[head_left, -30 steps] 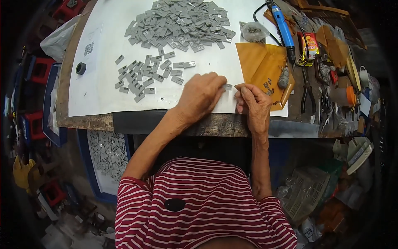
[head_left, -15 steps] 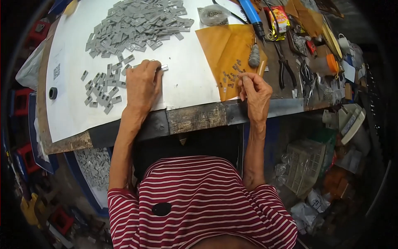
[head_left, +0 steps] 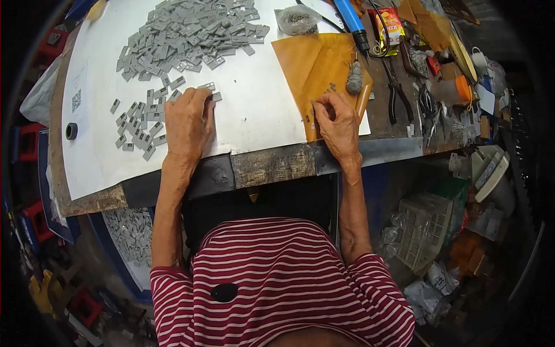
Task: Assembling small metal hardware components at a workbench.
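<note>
My left hand rests on the white sheet with its fingers curled. A small grey rectangular piece shows at its fingertips, and another grey piece lies just beyond. Loose grey pieces are scattered to its left. My right hand is over the brown paper, thumb and forefinger pinched together. Small dark parts lie on the paper beside and under that hand. Whatever the pinch holds is too small to make out.
A large heap of grey pieces covers the far left. A plastic bag of tiny parts, a blue corded tool, a grey lump and black pliers stand right. A black ring lies at left.
My right hand has moved left and lower over the brown paper, covering more of the dark parts. My left hand has shifted slightly left, and two grey pieces now show by its fingertips.
</note>
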Tool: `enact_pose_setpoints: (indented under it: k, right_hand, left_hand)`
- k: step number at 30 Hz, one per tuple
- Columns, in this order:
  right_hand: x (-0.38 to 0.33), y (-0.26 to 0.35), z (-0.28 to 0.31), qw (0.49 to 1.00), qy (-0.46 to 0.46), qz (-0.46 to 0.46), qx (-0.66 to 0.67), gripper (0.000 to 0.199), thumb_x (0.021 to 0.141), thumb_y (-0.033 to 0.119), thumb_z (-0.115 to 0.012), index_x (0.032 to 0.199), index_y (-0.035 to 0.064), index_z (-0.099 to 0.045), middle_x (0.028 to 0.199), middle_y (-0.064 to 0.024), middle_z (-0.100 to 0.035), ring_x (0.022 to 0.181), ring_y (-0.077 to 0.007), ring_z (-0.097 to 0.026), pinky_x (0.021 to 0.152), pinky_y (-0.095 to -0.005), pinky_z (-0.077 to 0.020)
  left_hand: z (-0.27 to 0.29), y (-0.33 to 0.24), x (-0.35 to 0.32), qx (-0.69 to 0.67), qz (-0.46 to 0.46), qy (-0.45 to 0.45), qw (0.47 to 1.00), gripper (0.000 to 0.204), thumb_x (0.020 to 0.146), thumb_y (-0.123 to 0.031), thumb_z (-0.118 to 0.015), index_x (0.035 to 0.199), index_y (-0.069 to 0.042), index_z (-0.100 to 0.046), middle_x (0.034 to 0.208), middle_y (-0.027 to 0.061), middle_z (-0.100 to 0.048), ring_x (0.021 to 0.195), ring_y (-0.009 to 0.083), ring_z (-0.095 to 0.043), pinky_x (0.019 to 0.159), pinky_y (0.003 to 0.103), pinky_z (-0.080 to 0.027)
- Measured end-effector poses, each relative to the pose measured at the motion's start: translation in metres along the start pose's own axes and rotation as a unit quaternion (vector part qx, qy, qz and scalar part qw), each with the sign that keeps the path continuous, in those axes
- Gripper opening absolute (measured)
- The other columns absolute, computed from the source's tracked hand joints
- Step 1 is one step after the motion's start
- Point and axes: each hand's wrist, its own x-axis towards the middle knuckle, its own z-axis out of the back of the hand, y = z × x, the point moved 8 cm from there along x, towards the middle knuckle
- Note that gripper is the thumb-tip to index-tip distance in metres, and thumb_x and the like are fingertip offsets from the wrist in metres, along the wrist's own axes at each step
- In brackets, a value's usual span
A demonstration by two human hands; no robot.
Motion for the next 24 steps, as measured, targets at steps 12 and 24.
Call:
enact_pose_setpoints:
  k: [12,24]
  right_hand:
    - [0.004,0.012,-0.009,0.993,0.019,0.068,-0.1,0.007,0.075,0.003,-0.057,0.078,-0.0002,-0.052,0.075,-0.0153,-0.052,0.069,-0.0345,-0.055,0.06,-0.0422,-0.0435]
    - [0.001,-0.006,-0.005,0.978,0.03,-0.108,0.174,0.007,0.082,0.007,-0.059,0.081,0.0002,-0.057,0.061,-0.0021,-0.051,0.05,-0.01,-0.044,0.046,-0.025,-0.0357]
  left_hand:
    - [0.007,-0.041,0.002,-0.083,-0.024,-0.006,0.996,0.017,0.076,-0.002,-0.06,0.092,-0.003,-0.057,0.077,0.009,-0.053,0.069,0.0245,-0.052,0.065,0.035,-0.037]
    - [-0.022,-0.101,0.023,-0.271,-0.082,0.015,0.959,0.021,0.075,0.001,-0.062,0.095,-0.004,-0.06,0.081,0.0103,-0.057,0.072,0.0269,-0.056,0.065,0.034,-0.044]
